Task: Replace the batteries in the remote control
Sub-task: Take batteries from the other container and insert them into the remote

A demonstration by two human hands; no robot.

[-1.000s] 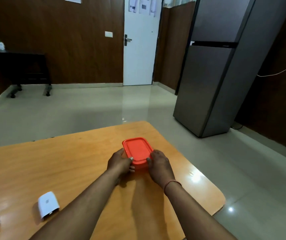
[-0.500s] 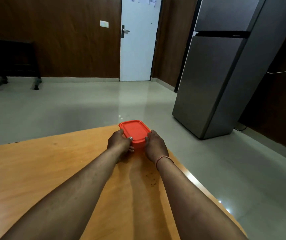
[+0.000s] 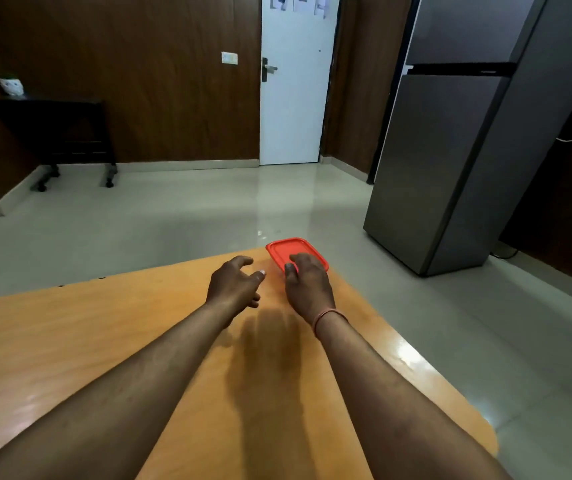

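An orange-red lidded plastic box [image 3: 286,250] sits at the far corner of the wooden table [image 3: 104,341]. My right hand [image 3: 307,284] rests on the box's near side, thumb on the lid and fingers around its right edge. To the left of the box hovers my left hand [image 3: 234,284], fingers spread and curled, holding nothing and apart from the box. No remote control or battery is in view.
The table's rounded far edge and right edge drop off to a glossy tiled floor. A grey refrigerator [image 3: 457,133] stands at the right. A white door [image 3: 291,81] is straight ahead, and a dark side table [image 3: 56,133] stands at the back left.
My left hand has let go of the box and drawn back to the left. The box has slid farther toward the table's far corner. The white devices seen at lower left have left the view.
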